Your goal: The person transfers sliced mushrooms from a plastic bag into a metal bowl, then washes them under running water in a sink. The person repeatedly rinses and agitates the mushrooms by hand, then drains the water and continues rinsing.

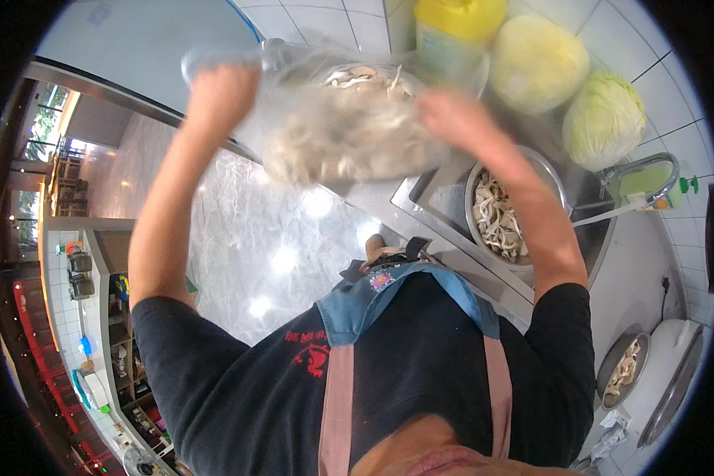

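A large clear plastic bag [357,131] hangs over the counter edge, blurred by motion. Torn mushroom pieces [363,77], which look like oyster mushrooms, fill it. My left hand [223,89] is closed on the bag's upper left edge. On the other side, my right hand [452,116] grips the bag's right edge, its fingers blurred. Below my right forearm a round metal bowl [562,178] sits in the stainless steel sink [437,199]. Mushroom strips [497,214] lie in that bowl, and the forearm hides part of them.
Two cabbages [538,62] stand against the tiled wall, beside a yellow plastic jug [458,24]. A curved faucet [666,160] reaches over the sink, near a green-capped bottle [648,187]. Another bowl [601,381] of mushrooms is at the lower right. Shiny floor [244,238] lies left of the counter.
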`<state>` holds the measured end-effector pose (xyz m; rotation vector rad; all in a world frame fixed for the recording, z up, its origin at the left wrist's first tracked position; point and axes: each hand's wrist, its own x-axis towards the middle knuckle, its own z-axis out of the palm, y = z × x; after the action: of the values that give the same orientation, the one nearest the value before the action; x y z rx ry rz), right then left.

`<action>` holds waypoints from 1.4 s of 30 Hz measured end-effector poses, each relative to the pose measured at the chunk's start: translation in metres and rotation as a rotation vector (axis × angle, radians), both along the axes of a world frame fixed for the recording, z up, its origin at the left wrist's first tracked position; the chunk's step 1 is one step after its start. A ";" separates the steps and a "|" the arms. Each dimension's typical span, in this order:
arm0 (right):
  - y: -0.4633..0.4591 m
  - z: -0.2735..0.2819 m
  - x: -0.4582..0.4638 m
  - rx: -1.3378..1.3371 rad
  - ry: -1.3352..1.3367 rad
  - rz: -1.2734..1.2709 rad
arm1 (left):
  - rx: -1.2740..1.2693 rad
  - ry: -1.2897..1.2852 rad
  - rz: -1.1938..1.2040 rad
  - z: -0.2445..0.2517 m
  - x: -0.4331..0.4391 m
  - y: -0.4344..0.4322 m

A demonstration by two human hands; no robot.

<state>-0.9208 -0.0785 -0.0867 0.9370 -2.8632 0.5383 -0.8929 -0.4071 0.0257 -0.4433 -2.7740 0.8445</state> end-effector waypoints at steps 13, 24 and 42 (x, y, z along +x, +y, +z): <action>0.002 0.035 0.039 -0.373 -0.702 0.305 | 0.062 -0.482 -0.094 0.004 0.041 0.042; -0.067 -0.027 -0.014 0.400 -0.617 0.275 | 0.558 -1.053 0.047 -0.112 -0.012 0.090; -0.057 -0.048 -0.004 0.392 -0.170 0.006 | 0.563 -0.600 0.103 -0.167 -0.023 0.086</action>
<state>-0.9252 -0.1356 -0.1342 0.9897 -3.1900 0.0536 -0.9157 -0.3208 -0.1410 -0.5072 -3.4080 -0.1184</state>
